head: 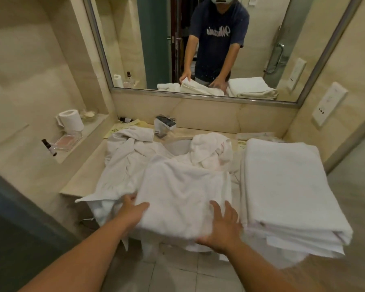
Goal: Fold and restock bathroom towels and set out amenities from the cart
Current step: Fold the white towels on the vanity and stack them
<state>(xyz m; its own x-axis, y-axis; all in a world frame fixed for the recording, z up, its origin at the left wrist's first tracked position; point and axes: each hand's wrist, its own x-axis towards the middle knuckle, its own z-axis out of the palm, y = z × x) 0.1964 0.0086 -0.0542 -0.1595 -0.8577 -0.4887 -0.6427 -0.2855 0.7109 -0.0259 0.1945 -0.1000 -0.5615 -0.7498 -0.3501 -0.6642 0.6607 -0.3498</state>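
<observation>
- White towel [183,194] lies at the table [86,175] front edge; our left hand [133,209] grips its left edge, fingers clamped on it.
- Our right hand [223,224] presses it flat, fingers apart.
- We see folded stack [287,186] just beside, right.

The only lettering of any size is a white script word across the chest of the dark T-shirt [218,31] seen in the mirror [325,60] (reversed there, and not legible). Cream cards [114,131] on the counter [82,182] carry dark print too small to read.
</observation>
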